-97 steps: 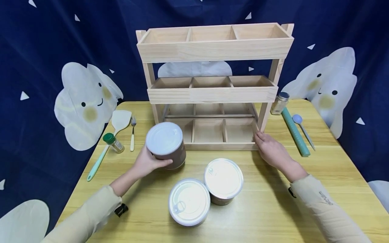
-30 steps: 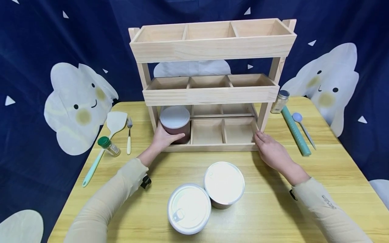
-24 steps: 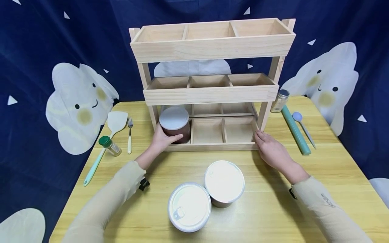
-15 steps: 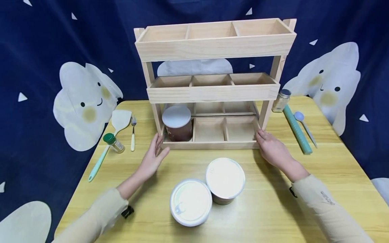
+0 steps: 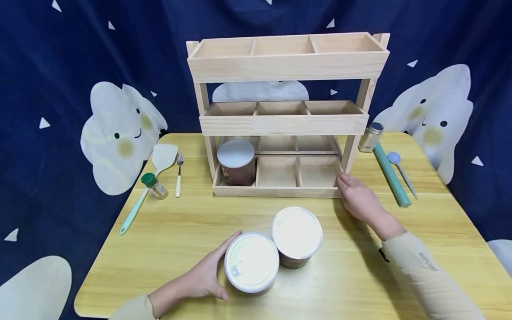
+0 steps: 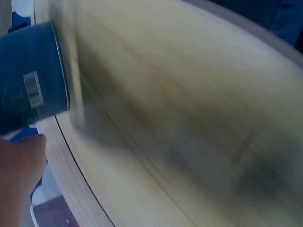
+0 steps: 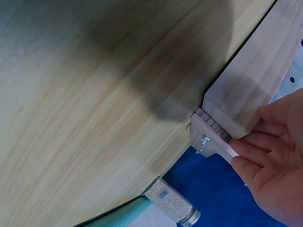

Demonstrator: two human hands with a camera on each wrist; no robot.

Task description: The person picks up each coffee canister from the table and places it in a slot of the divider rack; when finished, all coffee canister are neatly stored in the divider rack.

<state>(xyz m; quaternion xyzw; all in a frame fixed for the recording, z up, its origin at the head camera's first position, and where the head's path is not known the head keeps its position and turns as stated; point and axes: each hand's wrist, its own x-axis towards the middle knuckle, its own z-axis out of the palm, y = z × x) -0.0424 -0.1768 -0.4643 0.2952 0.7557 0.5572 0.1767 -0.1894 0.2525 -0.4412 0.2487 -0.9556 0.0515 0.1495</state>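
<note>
Head view showed my left hand [image 5: 202, 280] cupping the near can [image 5: 251, 263] in front of the rack [image 5: 284, 118], fingers curved against its side but not yet closed round it. One can [image 5: 237, 162] already stood in the rack's bottom-left compartment. My right hand [image 5: 357, 198] rested flat-fingered on the rack's right post. Next, I judged, came a firm grip and lift.

Head view bright, even, lit from above; soft shadows under my right hand [image 5: 357, 201] and the cans [image 5: 251, 262]. Edges bow slightly. Left wrist view smeared with motion blur. Right wrist view sharp, broad shadow across the table [image 7: 71, 118].
</note>
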